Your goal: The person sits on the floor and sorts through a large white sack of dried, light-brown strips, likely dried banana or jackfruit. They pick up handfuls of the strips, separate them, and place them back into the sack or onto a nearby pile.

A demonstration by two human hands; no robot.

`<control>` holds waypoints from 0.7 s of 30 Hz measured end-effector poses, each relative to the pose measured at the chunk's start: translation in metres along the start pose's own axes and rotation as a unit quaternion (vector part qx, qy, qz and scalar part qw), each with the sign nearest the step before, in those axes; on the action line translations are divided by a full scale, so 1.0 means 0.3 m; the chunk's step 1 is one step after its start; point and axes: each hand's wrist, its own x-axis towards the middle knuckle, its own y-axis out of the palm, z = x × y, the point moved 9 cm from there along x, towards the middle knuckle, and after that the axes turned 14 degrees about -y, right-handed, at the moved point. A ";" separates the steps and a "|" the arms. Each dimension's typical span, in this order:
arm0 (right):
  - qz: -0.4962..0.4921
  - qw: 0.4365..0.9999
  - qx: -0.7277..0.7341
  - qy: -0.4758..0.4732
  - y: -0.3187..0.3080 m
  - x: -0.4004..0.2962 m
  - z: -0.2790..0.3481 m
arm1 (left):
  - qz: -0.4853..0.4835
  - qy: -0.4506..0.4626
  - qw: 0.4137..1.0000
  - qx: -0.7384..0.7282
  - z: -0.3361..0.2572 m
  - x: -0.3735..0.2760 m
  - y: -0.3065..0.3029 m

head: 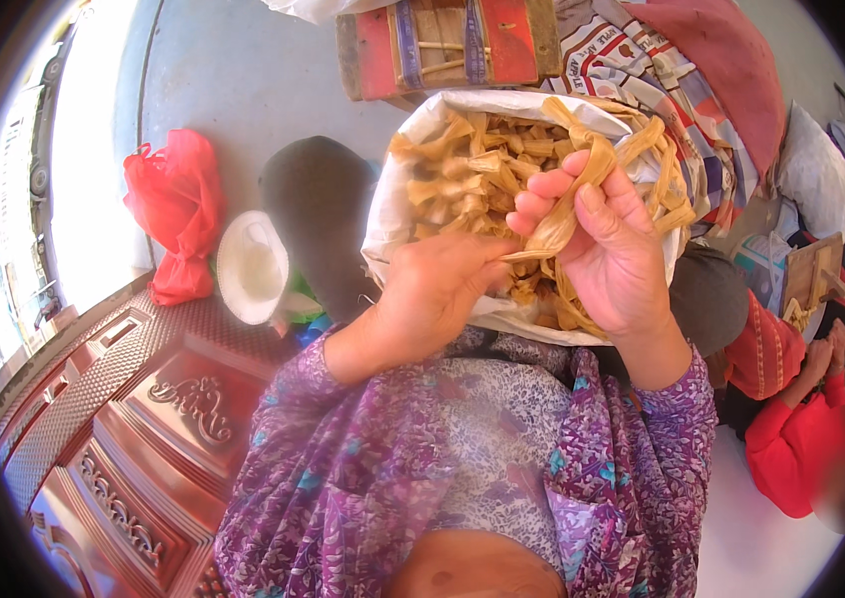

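Observation:
A tan, dried leaf strip (pixel 557 228), perhaps corn husk, is stretched between my two hands. My right hand (pixel 613 254) grips its upper part between thumb and fingers, palm turned toward me. At the strip's lower end, my left hand (pixel 430 291) pinches it with the fingertips, slightly blurred. Both hands are above an open white sack (pixel 385 232) between my knees, its rim folded outward. Inside lie many similar tan strips (pixel 467 187), several of which look knotted or twisted. A few longer strips (pixel 665 172) hang over the sack's right rim.
Beyond the sack is a red-painted wooden stool or block (pixel 516 45) with purple straps. A red plastic bag (pixel 179 202) and a white cup-shaped thing (pixel 252 265) are at left, by an embossed metal door panel (pixel 190 418). Patterned cloth (pixel 654 90) and another person's red sleeve (pixel 777 441) appear at right.

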 end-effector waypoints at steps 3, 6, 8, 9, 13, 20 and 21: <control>-0.005 0.987 -0.155 0.050 -0.061 -0.034 0.003 | 0.073 -0.153 0.983 -0.073 0.081 -0.035 -0.006; 0.071 0.914 -0.396 0.052 -0.132 -0.081 0.069 | 0.106 -0.191 0.970 -0.102 0.097 -0.067 -0.037; 0.155 0.758 -0.609 -0.174 -0.041 -0.093 0.183 | 0.111 -0.182 0.972 -0.097 0.075 -0.073 -0.043; 0.190 0.642 -0.688 -0.279 0.028 -0.119 0.223 | 0.106 -0.154 0.979 -0.080 0.057 -0.075 -0.043; 0.350 0.547 -0.666 -0.368 0.217 -0.153 0.112 | 0.079 0.000 0.997 -0.010 -0.044 -0.073 -0.028; 0.430 0.461 -0.713 -0.306 0.201 -0.189 0.047 | -0.097 0.190 0.919 0.332 -0.191 -0.103 -0.077; 0.426 0.452 -0.718 -0.314 0.202 -0.195 0.045 | -0.118 0.199 0.913 0.336 -0.188 -0.107 -0.074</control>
